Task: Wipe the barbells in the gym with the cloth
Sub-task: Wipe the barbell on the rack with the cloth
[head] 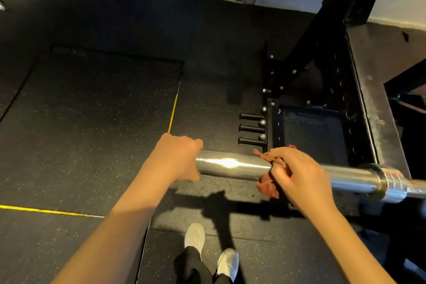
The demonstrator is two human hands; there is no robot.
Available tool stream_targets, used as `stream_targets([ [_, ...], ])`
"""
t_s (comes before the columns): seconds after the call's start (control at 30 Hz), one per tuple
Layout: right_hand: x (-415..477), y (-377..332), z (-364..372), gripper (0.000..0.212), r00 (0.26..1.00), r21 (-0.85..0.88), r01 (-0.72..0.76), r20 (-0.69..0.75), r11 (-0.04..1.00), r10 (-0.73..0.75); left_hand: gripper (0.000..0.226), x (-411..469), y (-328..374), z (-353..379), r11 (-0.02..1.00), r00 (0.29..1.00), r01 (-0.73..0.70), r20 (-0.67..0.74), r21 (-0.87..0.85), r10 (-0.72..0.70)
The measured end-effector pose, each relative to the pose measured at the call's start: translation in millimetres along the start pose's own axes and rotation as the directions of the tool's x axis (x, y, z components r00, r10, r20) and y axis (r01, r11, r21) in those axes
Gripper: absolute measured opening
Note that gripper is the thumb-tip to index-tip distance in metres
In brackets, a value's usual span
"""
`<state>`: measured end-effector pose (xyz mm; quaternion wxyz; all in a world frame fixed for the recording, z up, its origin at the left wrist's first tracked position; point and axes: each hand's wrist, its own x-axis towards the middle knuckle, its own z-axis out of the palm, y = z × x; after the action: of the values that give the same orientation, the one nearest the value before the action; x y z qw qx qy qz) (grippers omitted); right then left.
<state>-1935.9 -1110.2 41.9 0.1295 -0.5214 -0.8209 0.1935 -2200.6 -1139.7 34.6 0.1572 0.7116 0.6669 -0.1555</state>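
Left hand [178, 157] clasped over barbell [230, 165] end, right hand [299, 173] clutching cloth [267, 185], other end cropped

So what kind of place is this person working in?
Most likely a gym's weights area: a chrome barbell with a cloth held round it, a black steel rack with pegs, and dark speckled rubber flooring with yellow lines.

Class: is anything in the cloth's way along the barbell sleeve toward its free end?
Nothing lies on the bare barbell sleeve ahead of the cloth, which the right hand holds round it. Only the left hand, gripping the sleeve's end, covers the last stretch.
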Motion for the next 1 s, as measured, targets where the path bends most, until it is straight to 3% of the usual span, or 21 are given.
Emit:
stream_targets([
  [0.1,19,-23,9,0.015,0.996,-0.081,-0.083,0.033,0.993,0.086,0.035,-5,4,3,1.000,0.994,-0.001,-0.107,-0.007,0.000],
  [0.2,26,-61,32,0.023,0.999,-0.115,0.042,0.008,0.992,-0.042,0.041,-11,4,18,0.999,0.947,-0.022,-0.321,0.035,0.032],
  [0.27,24,-60,31,0.027,0.991,-0.022,0.120,0.061,0.993,-0.118,0.045,-12,5,27,1.000,0.913,-0.010,-0.408,0.006,0.012],
  [0.37,18,-29,4,0.015,0.981,0.024,0.001,0.192,1.000,-0.006,0.039,-16,10,38,1.000,0.852,0.021,-0.523,-0.002,-0.019],
  [0.47,13,-20,3,0.014,0.992,-0.071,-0.100,0.071,0.993,0.105,0.039,-17,13,44,0.997,0.780,0.076,-0.622,-0.014,-0.068],
  [0.57,23,-55,33,0.021,1.000,-0.108,-0.027,-0.005,0.994,0.027,0.039,-14,15,49,0.996,0.739,0.084,-0.669,-0.016,-0.073],
  [0.63,28,-70,46,0.026,0.997,-0.091,0.070,-0.027,0.993,-0.073,0.040,-15,12,51,0.998,0.753,0.059,-0.656,-0.008,-0.049],
  [0.7,26,-66,45,0.031,0.992,-0.023,0.128,0.017,0.992,-0.127,0.043,-17,8,39,1.000,0.833,-0.009,-0.553,0.001,0.008],
  [0.73,21,-58,39,0.031,0.989,0.021,0.143,0.041,0.989,-0.144,0.044,-17,5,28,1.000,0.893,-0.025,-0.449,0.002,0.023],
  [0.8,10,-38,24,0.028,0.988,0.067,0.131,0.076,0.989,-0.136,0.052,-10,-3,5,0.997,0.995,0.026,-0.093,-0.066,-0.032],
  [0.83,7,-28,16,0.028,0.990,0.071,0.101,0.091,0.992,-0.108,0.056,-5,-5,-4,0.993,0.994,0.064,0.090,-0.101,-0.055],
  [0.87,6,-21,9,0.029,0.992,0.064,0.067,0.099,0.996,-0.073,0.056,-1,-6,-8,0.991,0.983,0.074,0.174,-0.114,-0.053],
  [0.93,6,-15,9,0.028,0.998,0.010,0.007,0.069,1.000,-0.008,0.045,0,-5,-5,0.991,0.994,0.056,0.105,-0.123,-0.043],
  [1.0,13,-29,20,0.026,0.999,-0.046,-0.021,0.031,0.999,0.023,0.037,-8,-4,6,0.992,0.994,0.052,-0.088,-0.111,-0.062],
])
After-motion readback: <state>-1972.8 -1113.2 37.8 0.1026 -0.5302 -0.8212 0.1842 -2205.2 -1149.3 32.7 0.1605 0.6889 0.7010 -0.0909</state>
